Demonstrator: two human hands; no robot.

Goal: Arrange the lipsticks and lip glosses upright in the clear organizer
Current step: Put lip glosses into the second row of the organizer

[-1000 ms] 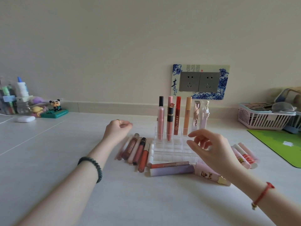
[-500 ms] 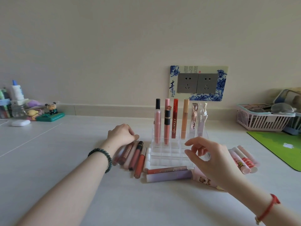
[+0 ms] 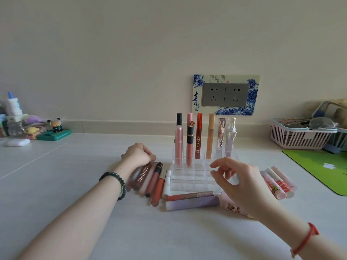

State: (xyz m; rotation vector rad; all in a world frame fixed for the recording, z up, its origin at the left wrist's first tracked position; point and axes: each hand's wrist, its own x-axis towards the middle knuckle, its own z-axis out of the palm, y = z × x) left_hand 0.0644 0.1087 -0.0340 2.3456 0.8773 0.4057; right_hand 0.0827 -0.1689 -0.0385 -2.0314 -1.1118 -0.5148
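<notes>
Clear organizer (image 3: 195, 182) front free; R hand (image 3: 242, 184) fingers apart, L hand (image 3: 138, 155) curled on tubes (image 3: 155, 182).

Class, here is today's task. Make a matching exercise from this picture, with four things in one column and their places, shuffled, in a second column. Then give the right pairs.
Things
1. red COLORKEY tube
2. lilac tube
3. white case
4. slatted basket

Places
A. far right, by the wall
B. upright in the back row of the clear organizer
C. far left on the table
D. flat on the table, in front of the organizer

Pairs: 1-B, 2-D, 3-C, 4-A
</notes>
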